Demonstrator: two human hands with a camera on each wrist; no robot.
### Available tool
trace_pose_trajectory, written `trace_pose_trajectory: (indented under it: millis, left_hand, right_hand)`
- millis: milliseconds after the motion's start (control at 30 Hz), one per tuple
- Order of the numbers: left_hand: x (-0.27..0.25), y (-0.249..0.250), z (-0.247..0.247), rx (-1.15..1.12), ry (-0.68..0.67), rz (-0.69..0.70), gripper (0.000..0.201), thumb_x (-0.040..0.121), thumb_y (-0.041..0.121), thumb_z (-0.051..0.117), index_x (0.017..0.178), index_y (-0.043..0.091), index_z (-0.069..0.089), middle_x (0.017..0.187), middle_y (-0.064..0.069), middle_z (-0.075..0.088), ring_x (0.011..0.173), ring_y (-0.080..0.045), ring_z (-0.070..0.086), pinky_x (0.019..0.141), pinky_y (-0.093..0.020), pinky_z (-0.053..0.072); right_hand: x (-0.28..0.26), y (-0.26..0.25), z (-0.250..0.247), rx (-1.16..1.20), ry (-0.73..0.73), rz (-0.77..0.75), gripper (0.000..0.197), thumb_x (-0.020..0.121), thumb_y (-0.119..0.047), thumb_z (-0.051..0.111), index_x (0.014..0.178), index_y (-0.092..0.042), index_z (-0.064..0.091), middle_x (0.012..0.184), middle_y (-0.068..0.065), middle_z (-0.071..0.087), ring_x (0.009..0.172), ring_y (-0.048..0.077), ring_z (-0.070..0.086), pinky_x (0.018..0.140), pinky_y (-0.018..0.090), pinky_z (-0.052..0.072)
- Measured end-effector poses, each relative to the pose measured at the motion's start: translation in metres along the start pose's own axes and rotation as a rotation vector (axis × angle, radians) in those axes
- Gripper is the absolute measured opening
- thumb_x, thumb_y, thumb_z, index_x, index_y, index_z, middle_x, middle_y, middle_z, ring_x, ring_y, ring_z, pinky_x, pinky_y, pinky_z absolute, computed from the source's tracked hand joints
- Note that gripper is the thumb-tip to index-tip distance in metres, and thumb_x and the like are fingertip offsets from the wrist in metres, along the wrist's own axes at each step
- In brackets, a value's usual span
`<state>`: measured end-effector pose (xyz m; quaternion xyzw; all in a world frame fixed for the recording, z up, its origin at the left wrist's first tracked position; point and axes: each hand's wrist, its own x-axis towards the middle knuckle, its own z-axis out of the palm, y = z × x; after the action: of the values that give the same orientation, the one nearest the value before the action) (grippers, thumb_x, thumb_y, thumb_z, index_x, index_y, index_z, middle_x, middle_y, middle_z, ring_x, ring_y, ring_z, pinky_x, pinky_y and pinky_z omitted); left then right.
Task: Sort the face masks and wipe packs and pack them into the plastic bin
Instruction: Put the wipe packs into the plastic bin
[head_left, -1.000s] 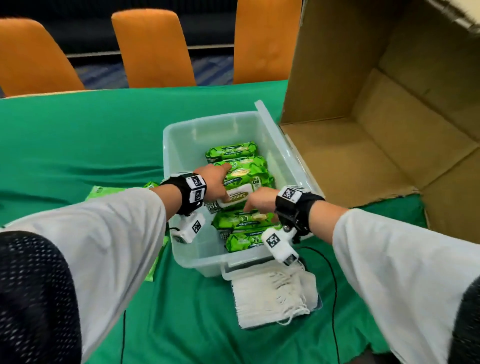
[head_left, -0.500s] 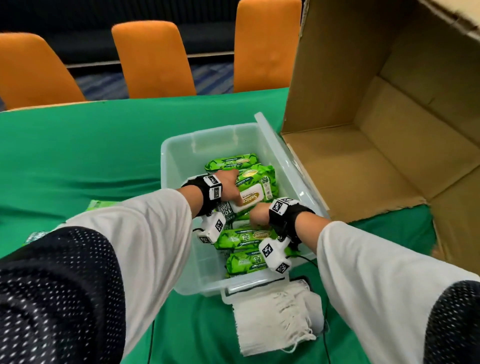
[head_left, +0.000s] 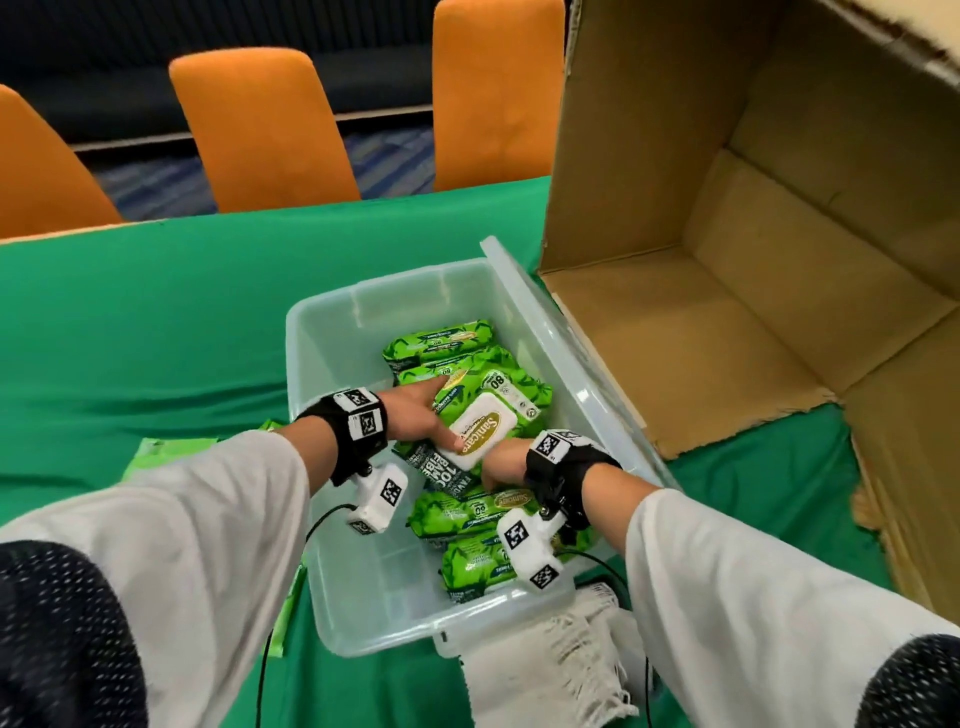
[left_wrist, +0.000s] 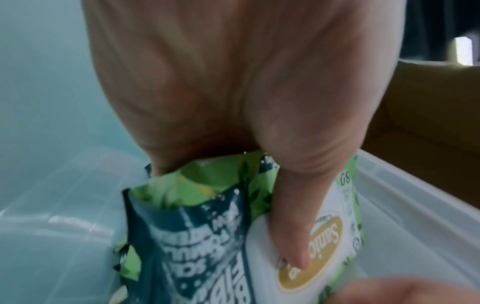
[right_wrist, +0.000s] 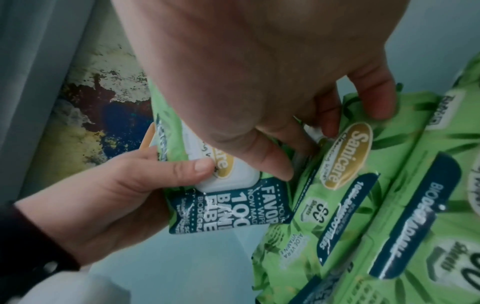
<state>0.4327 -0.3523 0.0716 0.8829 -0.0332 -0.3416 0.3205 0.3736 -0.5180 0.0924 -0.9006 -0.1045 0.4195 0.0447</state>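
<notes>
A clear plastic bin (head_left: 395, 275) holds several green wipe packs standing in a row. My left hand (head_left: 441, 415) grips one wipe pack (head_left: 488, 431) tilted in the middle of the row, with its thumb (left_wrist: 291, 226) on the white lid. My right hand (head_left: 493, 462) is just in front of it. Its loosely bent fingers (right_wrist: 376, 102) rest on the neighbouring pack (right_wrist: 337, 185), and its thumb touches the held pack (right_wrist: 233, 205) by the lid. A stack of white face masks (head_left: 561, 665) lies on the table against the bin's near end.
A large open cardboard box (head_left: 701, 338) lies on its side right of the bin, touching its rim. Flat green packets (head_left: 156, 452) lie on the green tablecloth left of the bin. Orange chairs (head_left: 260, 130) line the far table edge. The bin's left half is bare.
The pack in my left hand has tipped up more on its edge, lid facing up. My right hand has slid down between it and the pack in front. My head has leaned closer.
</notes>
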Motion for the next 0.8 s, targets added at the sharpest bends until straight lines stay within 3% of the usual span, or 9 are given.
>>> trace_pose_trajectory:
  millis: [67, 133, 200, 300, 433, 500, 633, 733, 800]
  left_hand:
    - [-0.002, 0.011, 0.002, 0.198, 0.079, 0.029, 0.121, 0.069, 0.043, 0.092, 0.162, 0.019, 0.017, 0.161, -0.006, 0.039, 0.144, -0.028, 0.042, 0.117, -0.036, 0.037]
    - [-0.007, 0.020, 0.012, 0.340, 0.143, 0.077, 0.113, 0.074, 0.043, 0.089, 0.160, 0.016, 0.021, 0.153, -0.014, 0.048, 0.136, -0.032, 0.049, 0.106, -0.035, 0.045]
    - [-0.010, 0.022, 0.025, 0.451, 0.174, 0.157, 0.102, 0.073, 0.042, 0.088, 0.152, 0.015, 0.029, 0.126, -0.016, 0.064, 0.118, -0.035, 0.061, 0.085, -0.036, 0.052]
    - [-0.019, 0.011, 0.030, 0.505, 0.159, 0.203, 0.087, 0.071, 0.040, 0.089, 0.134, 0.014, 0.036, 0.089, -0.006, 0.056, 0.090, -0.032, 0.061, 0.065, -0.032, 0.038]
    - [-0.027, 0.012, 0.034, 0.585, 0.123, 0.185, 0.090, 0.070, 0.041, 0.090, 0.133, 0.010, 0.034, 0.093, -0.007, 0.057, 0.083, -0.027, 0.054, 0.065, -0.032, 0.041]
    - [-0.028, 0.022, 0.044, 0.667, 0.097, 0.194, 0.086, 0.076, 0.040, 0.085, 0.136, 0.008, 0.032, 0.100, -0.011, 0.064, 0.093, -0.032, 0.063, 0.070, -0.036, 0.050]
    - [-0.028, 0.037, 0.064, 0.755, 0.090, 0.212, 0.070, 0.088, 0.039, 0.070, 0.143, 0.011, 0.037, 0.117, -0.009, 0.069, 0.109, -0.033, 0.066, 0.078, -0.031, 0.051]
    - [-0.033, 0.043, 0.073, 0.763, 0.071, 0.140, 0.042, 0.089, 0.035, 0.068, 0.126, 0.018, 0.055, 0.113, -0.008, 0.071, 0.105, -0.035, 0.068, 0.086, -0.040, 0.058]
    - [-0.036, 0.043, 0.076, 0.765, 0.050, 0.089, 0.043, 0.088, 0.031, 0.071, 0.127, 0.017, 0.059, 0.120, -0.010, 0.069, 0.108, -0.034, 0.067, 0.088, -0.039, 0.058]
  right_hand:
    - [0.001, 0.000, 0.001, 0.045, -0.018, -0.010, 0.028, 0.100, -0.005, 0.053, 0.127, 0.000, 0.057, 0.129, 0.018, 0.058, 0.115, 0.033, 0.057, 0.086, 0.034, 0.046]
    - [-0.001, -0.003, -0.002, 0.067, -0.005, -0.016, 0.016, 0.095, -0.005, 0.056, 0.111, -0.006, 0.057, 0.104, 0.014, 0.059, 0.091, 0.028, 0.056, 0.071, 0.029, 0.045]
    - [-0.001, -0.003, -0.006, 0.062, 0.022, -0.050, 0.028, 0.094, -0.013, 0.056, 0.121, -0.013, 0.062, 0.116, 0.013, 0.064, 0.099, 0.030, 0.060, 0.083, 0.031, 0.048]
    - [-0.002, -0.005, -0.008, -0.020, 0.013, -0.062, 0.040, 0.101, -0.023, 0.048, 0.140, -0.016, 0.056, 0.118, 0.011, 0.056, 0.107, 0.029, 0.053, 0.103, 0.039, 0.042]
    - [-0.001, -0.012, -0.004, -0.086, 0.017, -0.038, 0.042, 0.102, -0.026, 0.048, 0.138, -0.005, 0.056, 0.136, 0.021, 0.058, 0.124, 0.034, 0.055, 0.103, 0.040, 0.042]
    - [0.005, -0.010, -0.001, -0.077, 0.042, -0.019, 0.044, 0.098, -0.024, 0.055, 0.137, -0.003, 0.057, 0.132, 0.017, 0.060, 0.122, 0.030, 0.057, 0.098, 0.035, 0.043]
    - [0.032, -0.002, 0.008, -0.060, 0.044, -0.001, 0.069, 0.083, -0.029, 0.064, 0.143, 0.000, 0.048, 0.139, 0.021, 0.058, 0.123, 0.034, 0.058, 0.102, 0.037, 0.048]
    - [0.004, -0.002, -0.007, -0.012, 0.124, 0.036, 0.046, 0.092, -0.021, 0.063, 0.133, 0.000, 0.059, 0.129, 0.018, 0.064, 0.115, 0.035, 0.064, 0.072, 0.028, 0.048]
    - [-0.014, 0.000, -0.014, 0.011, 0.139, 0.029, 0.032, 0.096, -0.012, 0.059, 0.126, -0.003, 0.065, 0.124, 0.016, 0.069, 0.107, 0.033, 0.068, 0.066, 0.030, 0.049]
